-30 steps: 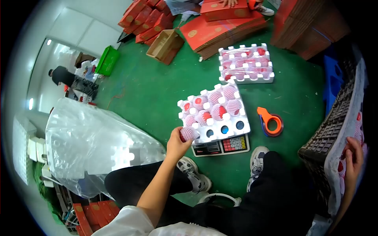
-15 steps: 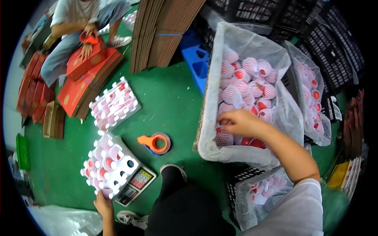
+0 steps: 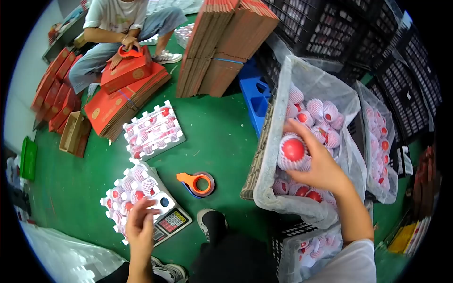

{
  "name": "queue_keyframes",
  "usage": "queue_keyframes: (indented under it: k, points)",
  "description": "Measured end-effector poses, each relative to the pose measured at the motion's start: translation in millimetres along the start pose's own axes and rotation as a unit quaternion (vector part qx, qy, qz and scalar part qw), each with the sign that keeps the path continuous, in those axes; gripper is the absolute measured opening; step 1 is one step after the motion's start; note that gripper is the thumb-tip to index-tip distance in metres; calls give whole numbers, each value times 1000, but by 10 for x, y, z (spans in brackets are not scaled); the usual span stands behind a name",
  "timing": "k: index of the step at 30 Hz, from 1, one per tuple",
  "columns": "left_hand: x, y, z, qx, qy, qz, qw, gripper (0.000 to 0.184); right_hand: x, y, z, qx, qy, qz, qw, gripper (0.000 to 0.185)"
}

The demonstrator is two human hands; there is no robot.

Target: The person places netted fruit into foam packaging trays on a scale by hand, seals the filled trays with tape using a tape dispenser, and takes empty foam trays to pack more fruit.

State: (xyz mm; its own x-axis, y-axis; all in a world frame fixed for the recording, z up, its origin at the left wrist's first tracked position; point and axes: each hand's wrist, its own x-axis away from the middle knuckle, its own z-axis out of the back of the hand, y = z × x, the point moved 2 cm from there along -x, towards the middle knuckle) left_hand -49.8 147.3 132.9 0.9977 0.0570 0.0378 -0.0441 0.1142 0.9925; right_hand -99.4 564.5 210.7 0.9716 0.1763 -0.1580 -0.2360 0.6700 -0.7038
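Note:
My right hand (image 3: 317, 162) holds a red fruit in a white foam net (image 3: 293, 151), fingers on either side of it, over the lined basket (image 3: 264, 200). More netted red fruits (image 3: 323, 111) lie in that basket, some hidden by my hand. My left hand (image 3: 141, 221) hovers at the near edge of a white foam tray (image 3: 163, 191), its fingers stretched and nothing visible in them. Netted fruits (image 3: 128, 194) fill much of this tray, and a hole shows at its right side. Under the tray sits a scale with a keypad (image 3: 172, 220).
A second filled tray (image 3: 153, 129) and an orange tape dispenser (image 3: 198, 183) lie on the green floor. At the upper left, a co-worker's hands work on a red box (image 3: 125, 74). Cardboard stacks (image 3: 222, 52), a blue pallet (image 3: 255, 96) and black crates (image 3: 325, 33) stand behind.
My right hand has lifted a netted fruit from the basket. My left hand has moved from the tray's lower corner up to its near right edge. The view has shifted.

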Motion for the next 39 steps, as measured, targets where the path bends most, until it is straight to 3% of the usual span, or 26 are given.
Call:
queue_keyframes:
  k: [3,4,5,7,9,12,13,15,18,21,23,24,27,28,31,33,34,35,37,39]
  points:
    - [-149,453,-677,61,-244,-1,968,54,79,-244,31,-24,71,65,995,103]
    - [-190,614,-916,46,-308,-13,950,68,102,-195,-2,-42,94,169,980,112]
    - [-213,717,-1114,38,-364,-42,930,83,143,-228,-36,-46,80,181,979,112]
    - [-194,914,-1472,53,-400,-74,912,98,219,-273,-74,-49,55,204,976,113]
    - [-258,1101,-1606,-97,-346,-189,914,101,255,-355,-163,-43,45,276,959,109]
    - [-289,880,-1684,18,-364,-145,920,99,315,-321,-120,-83,26,304,949,110]
    - [-293,799,-1676,136,-396,-32,908,98,377,-301,-117,-114,32,293,949,110]
    - [-254,646,-1591,356,-418,193,813,95,433,-293,-110,-135,57,297,944,110]
    - [-180,487,-1424,507,-379,240,736,89,420,-303,-56,-75,22,298,951,111]
    - [-177,194,-1314,582,-351,254,688,87,412,-252,-67,-3,42,274,961,87]
    - [-134,-22,-1225,555,-308,270,724,89,415,-245,-77,38,51,232,971,78]
    - [-81,-31,-1159,498,-290,275,770,89,439,-204,-95,42,67,198,977,74]
    - [77,-135,-957,413,-262,281,826,58,488,-150,-107,72,70,144,984,68]
    - [140,-228,-840,393,-232,301,837,61,482,-156,-106,80,60,134,986,66]
    - [233,-665,-230,224,-73,326,916,65,447,-109,-55,123,36,122,984,61]
    - [247,-782,236,94,110,279,949,72,409,-80,-58,137,30,117,983,58]
    - [237,-902,498,-55,165,220,960,72,405,-65,-74,139,27,107,984,56]
    - [241,-1027,760,-202,218,154,942,72,386,-52,-84,141,21,100,985,54]
    - [276,-1185,1201,-352,241,115,897,69,319,-43,-104,147,12,93,985,51]
    - [320,-1173,1339,-467,218,122,848,66,297,-31,-137,159,5,80,984,50]
